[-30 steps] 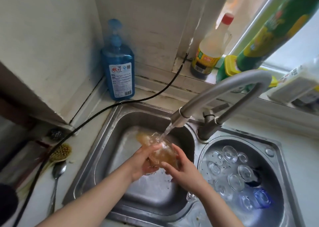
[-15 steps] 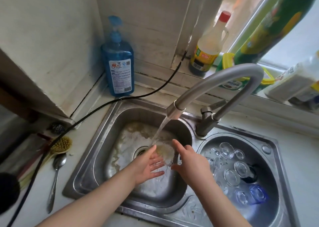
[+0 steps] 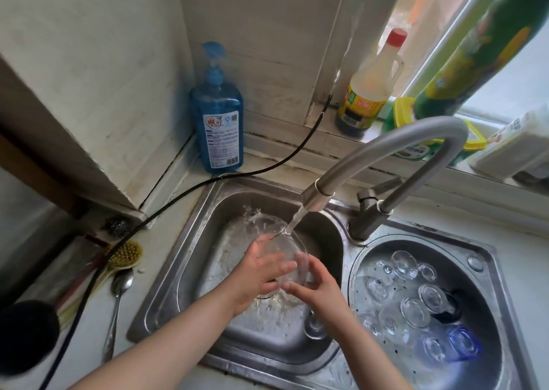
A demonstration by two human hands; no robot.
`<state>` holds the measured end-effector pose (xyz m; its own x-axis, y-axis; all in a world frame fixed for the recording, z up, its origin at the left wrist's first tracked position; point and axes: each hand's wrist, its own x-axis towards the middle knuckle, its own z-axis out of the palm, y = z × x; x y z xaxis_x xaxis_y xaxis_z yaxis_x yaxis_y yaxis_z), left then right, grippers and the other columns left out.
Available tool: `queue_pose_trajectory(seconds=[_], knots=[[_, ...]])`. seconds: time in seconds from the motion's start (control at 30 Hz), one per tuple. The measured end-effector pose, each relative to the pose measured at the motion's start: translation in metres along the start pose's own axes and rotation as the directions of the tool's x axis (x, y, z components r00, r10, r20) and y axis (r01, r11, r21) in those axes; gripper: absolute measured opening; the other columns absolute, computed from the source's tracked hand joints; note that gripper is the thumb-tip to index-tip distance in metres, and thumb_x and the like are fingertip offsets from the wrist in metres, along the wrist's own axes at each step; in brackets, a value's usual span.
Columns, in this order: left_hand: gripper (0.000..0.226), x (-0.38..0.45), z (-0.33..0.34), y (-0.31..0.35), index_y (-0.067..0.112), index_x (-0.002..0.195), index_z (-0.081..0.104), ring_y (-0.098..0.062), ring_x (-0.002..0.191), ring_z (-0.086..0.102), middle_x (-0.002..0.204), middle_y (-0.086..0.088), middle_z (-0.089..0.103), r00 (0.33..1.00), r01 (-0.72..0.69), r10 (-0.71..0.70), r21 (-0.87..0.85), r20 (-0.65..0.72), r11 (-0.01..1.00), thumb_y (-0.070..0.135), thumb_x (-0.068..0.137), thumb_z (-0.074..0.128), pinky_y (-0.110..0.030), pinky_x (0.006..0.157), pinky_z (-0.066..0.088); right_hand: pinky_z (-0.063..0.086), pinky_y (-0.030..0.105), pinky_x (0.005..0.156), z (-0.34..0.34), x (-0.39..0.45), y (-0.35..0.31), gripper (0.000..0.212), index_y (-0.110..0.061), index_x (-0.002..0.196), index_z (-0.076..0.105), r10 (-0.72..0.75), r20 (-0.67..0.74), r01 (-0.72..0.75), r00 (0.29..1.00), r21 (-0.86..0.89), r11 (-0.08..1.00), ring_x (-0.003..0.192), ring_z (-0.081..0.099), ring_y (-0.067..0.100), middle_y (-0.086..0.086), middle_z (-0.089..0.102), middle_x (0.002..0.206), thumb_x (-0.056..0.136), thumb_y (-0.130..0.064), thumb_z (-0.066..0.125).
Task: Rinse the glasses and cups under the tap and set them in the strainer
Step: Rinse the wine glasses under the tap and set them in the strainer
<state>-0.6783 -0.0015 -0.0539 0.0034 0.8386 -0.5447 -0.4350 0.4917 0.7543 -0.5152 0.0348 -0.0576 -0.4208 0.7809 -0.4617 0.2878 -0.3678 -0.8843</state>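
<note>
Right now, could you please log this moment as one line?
step: rinsing | both hands hold clear glass under tap | strainer part-filled

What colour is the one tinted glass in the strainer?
Blue; the tinted glass shows in the head view, at the strainer's near right.

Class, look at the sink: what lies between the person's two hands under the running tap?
In the head view, a clear glass sits between the left hand and right hand, with the tap water striking it.
</note>
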Motion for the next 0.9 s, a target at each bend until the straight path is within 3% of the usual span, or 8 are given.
queue_pose_trajectory(seconds=[0.1, 0.2, 0.43, 0.53, 0.63, 0.73, 0.83, 0.9], knots=[[0.087, 0.003, -0.002, 0.001, 0.045, 0.122, 0.044, -0.014, 0.113, 0.060, 0.124, 0.002, 0.058, 0.994, -0.092, 0.098, 0.099, -0.054, 0.991, 0.023, 0.052, 0.092, -0.033, 0.080, 0.056, 0.054, 0.023, 0.079, 0.008, 0.004, -0.002, 0.064, -0.024, 0.123, 0.054, 0.007, 0.014, -0.007, 1.000, 0.034, 0.999, 0.103, 0.067, 0.010, -0.006, 0.067, 0.116, 0.069, -0.006, 0.082], [0.086, 0.005, -0.002, 0.002, 0.042, 0.124, 0.046, -0.008, 0.113, 0.059, 0.124, 0.009, 0.059, 0.979, -0.168, 0.194, 0.315, -0.054, 0.934, 0.024, 0.051, 0.090, -0.031, 0.086, 0.055, 0.055, 0.027, 0.080, 0.014, 0.010, -0.002, 0.059, -0.018, 0.122, 0.055, 0.003, 0.012, -0.004, 1.000, 0.036, 0.999, 0.102, 0.067, 0.014, -0.002, 0.070, 0.109, 0.072, 0.005, 0.077], [0.082, 0.008, 0.002, 0.016, 0.035, 0.122, 0.048, 0.002, 0.108, 0.057, 0.116, 0.019, 0.059, 0.948, -0.252, 0.316, 0.532, -0.030, 0.808, 0.020, 0.054, 0.092, -0.017, 0.087, 0.050, 0.055, 0.024, 0.078, 0.015, 0.012, -0.010, 0.070, -0.023, 0.129, 0.049, -0.088, -0.069, 0.086, 0.994, -0.033, 0.996, 0.105, 0.066, 0.014, -0.001, 0.067, 0.115, 0.071, 0.002, 0.078], [0.084, 0.010, -0.001, 0.018, 0.034, 0.123, 0.048, 0.005, 0.108, 0.055, 0.116, 0.021, 0.058, 0.936, -0.258, 0.348, 0.577, -0.048, 0.775, 0.022, 0.053, 0.093, -0.010, 0.082, 0.046, 0.047, 0.013, 0.087, 0.004, 0.007, -0.017, 0.082, -0.029, 0.140, 0.040, -0.198, -0.055, 0.184, 0.979, -0.195, 0.963, 0.116, 0.055, 0.000, -0.012, 0.057, 0.130, 0.071, -0.008, 0.080], [0.088, 0.012, -0.003, 0.017, 0.036, 0.122, 0.049, 0.001, 0.111, 0.055, 0.117, 0.022, 0.058, 0.925, -0.278, 0.379, 0.623, -0.033, 0.731, 0.036, 0.045, 0.092, -0.024, 0.091, 0.049, 0.039, 0.011, 0.097, -0.006, -0.003, -0.029, 0.080, -0.031, 0.142, 0.038, -0.357, -0.041, 0.319, 0.933, -0.361, 0.876, 0.123, 0.046, -0.006, -0.017, 0.048, 0.137, 0.074, -0.018, 0.078], [0.087, 0.013, -0.004, 0.014, 0.039, 0.121, 0.049, -0.003, 0.112, 0.055, 0.119, 0.019, 0.057, 0.917, -0.282, 0.398, 0.667, -0.025, 0.690, 0.044, 0.044, 0.088, -0.034, 0.092, 0.050, 0.036, 0.013, 0.102, -0.011, -0.010, -0.040, 0.064, -0.023, 0.134, 0.048, -0.581, -0.003, 0.504, 0.814, -0.492, 0.709, 0.125, 0.044, -0.005, -0.016, 0.050, 0.133, 0.075, -0.015, 0.072], [0.089, 0.012, -0.004, 0.014, 0.038, 0.124, 0.047, -0.006, 0.113, 0.055, 0.122, 0.015, 0.056, 0.917, -0.272, 0.397, 0.685, -0.028, 0.675, 0.044, 0.043, 0.084, -0.036, 0.092, 0.051, 0.041, 0.017, 0.099, -0.009, -0.013, -0.050, 0.037, -0.020, 0.116, 0.062, -0.692, 0.013, 0.571, 0.722, -0.575, 0.586, 0.117, 0.053, 0.001, -0.011, 0.061, 0.120, 0.080, -0.026, 0.068], [0.085, 0.011, -0.003, 0.014, 0.041, 0.122, 0.046, -0.006, 0.113, 0.054, 0.122, 0.016, 0.056, 0.919, -0.261, 0.393, 0.705, -0.028, 0.660, 0.038, 0.046, 0.086, -0.034, 0.092, 0.050, 0.046, 0.019, 0.092, -0.007, -0.014, -0.053, 0.027, -0.020, 0.106, 0.066, -0.712, 0.043, 0.570, 0.701, -0.634, 0.523, 0.107, 0.059, 0.004, -0.010, 0.065, 0.110, 0.082, -0.033, 0.065]])
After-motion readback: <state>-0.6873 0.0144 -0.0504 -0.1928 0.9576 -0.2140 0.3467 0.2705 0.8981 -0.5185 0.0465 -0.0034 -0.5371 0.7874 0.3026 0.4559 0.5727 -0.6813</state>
